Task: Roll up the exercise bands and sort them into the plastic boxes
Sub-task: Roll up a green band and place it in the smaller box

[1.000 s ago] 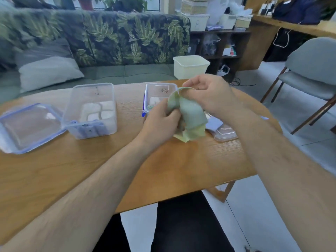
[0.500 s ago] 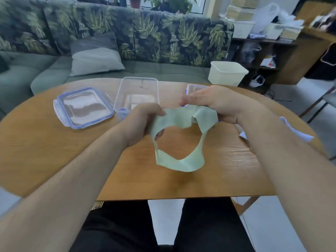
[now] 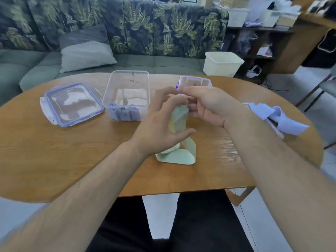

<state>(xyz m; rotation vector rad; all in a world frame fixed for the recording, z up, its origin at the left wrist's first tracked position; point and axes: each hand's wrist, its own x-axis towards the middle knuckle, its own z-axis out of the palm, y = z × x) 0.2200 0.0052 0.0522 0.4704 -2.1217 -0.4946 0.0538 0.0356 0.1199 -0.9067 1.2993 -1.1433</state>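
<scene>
Head view: pale green flat elastic exercise band (image 3: 179,155) above mid-bench, upper end raised between both hands, lower loop resting on oval wooden bench (image 3: 54,151). Top end pinched by fingertips of right hand (image 3: 209,106), grip clamped on it. Middle length running between straight thumb and blurred fingers of left hand (image 3: 160,124); cannot tell whether that grip closes. Just behind, small clear plastic box (image 3: 195,81). Left of hands, larger clear plastic box (image 3: 143,88) holding rolled purple bands (image 3: 125,114); dark handwriting on far wall, unreadable. Further left, clear lid with blue rim (image 3: 72,104). Far right, loose lilac bands (image 3: 272,115).
</scene>
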